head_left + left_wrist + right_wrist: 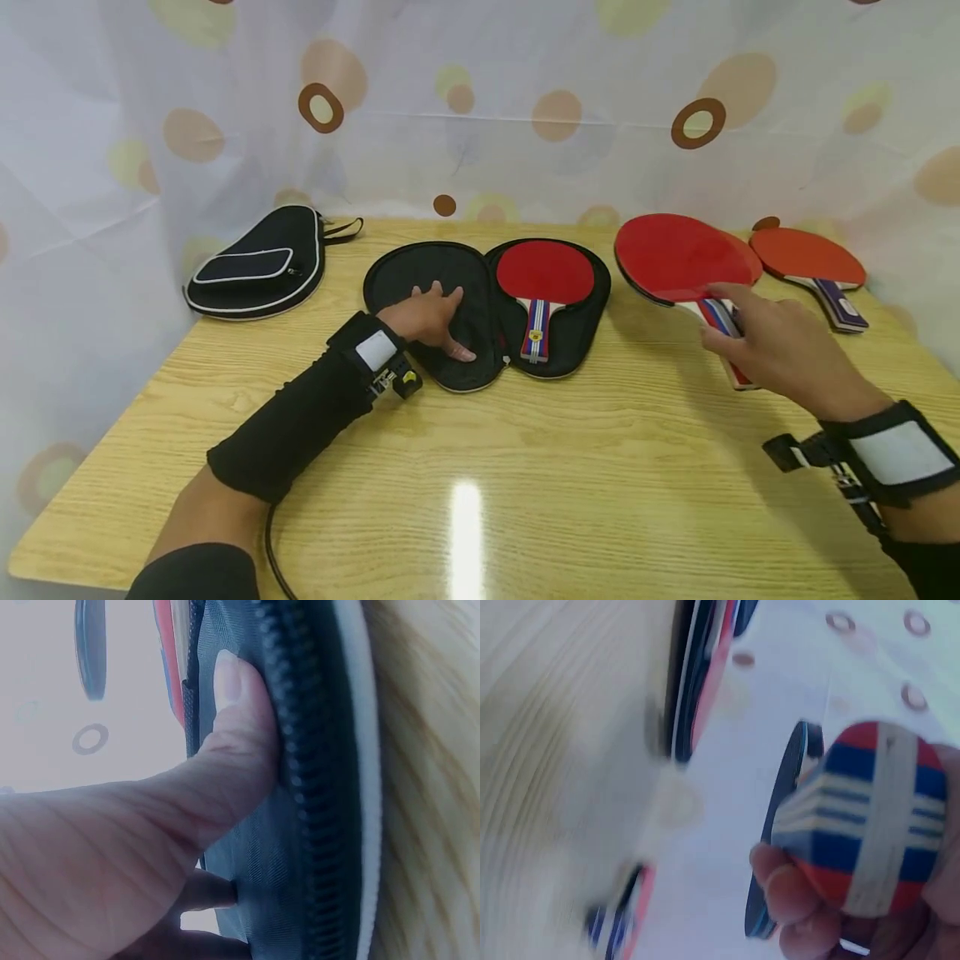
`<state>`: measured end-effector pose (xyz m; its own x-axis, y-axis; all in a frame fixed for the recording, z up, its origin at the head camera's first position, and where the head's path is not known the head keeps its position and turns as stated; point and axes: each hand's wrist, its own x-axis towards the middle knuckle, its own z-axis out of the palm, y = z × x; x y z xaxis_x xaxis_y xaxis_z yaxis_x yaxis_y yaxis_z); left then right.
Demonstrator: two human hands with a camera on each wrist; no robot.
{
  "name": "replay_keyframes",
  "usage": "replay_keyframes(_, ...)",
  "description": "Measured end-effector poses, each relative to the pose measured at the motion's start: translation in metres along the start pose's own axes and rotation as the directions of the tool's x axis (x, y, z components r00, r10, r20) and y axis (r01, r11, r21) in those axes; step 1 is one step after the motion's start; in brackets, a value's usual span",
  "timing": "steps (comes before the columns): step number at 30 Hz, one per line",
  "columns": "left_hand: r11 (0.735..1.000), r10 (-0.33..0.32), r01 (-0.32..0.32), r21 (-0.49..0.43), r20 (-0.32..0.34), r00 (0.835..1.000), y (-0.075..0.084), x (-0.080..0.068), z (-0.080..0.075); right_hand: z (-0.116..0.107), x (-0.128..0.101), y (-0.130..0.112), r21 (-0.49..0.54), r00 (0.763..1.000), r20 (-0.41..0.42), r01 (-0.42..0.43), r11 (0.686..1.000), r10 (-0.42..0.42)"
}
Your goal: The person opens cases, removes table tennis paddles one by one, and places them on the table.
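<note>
A black paddle case [431, 267] lies unzipped and spread flat at the middle of the table. Its right half holds a red table tennis paddle [545, 271] with a striped handle pointing toward me. On the bare left half rests my left hand [427, 318], fingers spread and thumb stretched out; the left wrist view shows the thumb lying inside the zipper [300, 780] edge. My right hand [780, 342] grips a second red paddle [678, 254] by its handle, raised over the table. In the right wrist view the striped handle end [874, 817] faces the camera.
A closed black case [258, 262] with white piping and a strap lies at the back left. An orange-red paddle [810, 257] with a purple handle lies at the far right, partly behind the raised one. A patterned curtain [510, 167] hangs behind the wooden table [420, 467].
</note>
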<state>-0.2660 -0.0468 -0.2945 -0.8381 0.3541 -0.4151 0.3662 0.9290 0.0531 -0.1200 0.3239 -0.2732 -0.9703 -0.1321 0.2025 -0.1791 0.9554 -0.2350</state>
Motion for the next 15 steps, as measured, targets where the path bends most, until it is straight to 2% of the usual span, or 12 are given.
replay_keyframes(4,1.0,0.003,-0.002,0.005,-0.003,1.0,-0.001,0.0,-0.001,-0.013,-0.026,0.031,-0.045,0.999,-0.013,-0.051,0.998,0.051)
replay_keyframes(8,1.0,0.003,-0.003,0.009,0.001,1.0,-0.001,0.0,-0.002,-0.018,-0.047,0.059,-0.052,0.988,-0.053,-0.148,0.988,0.145)
replay_keyframes(11,1.0,0.006,-0.006,0.014,0.006,1.0,-0.001,0.0,-0.002,-0.013,-0.065,0.077,0.012,0.975,-0.102,-0.195,0.981,0.195)
replay_keyframes(15,1.0,0.005,-0.005,0.01,0.004,1.0,0.0,0.0,-0.002,0.002,-0.092,0.104,0.131,0.96,-0.214,-0.156,0.979,0.182)
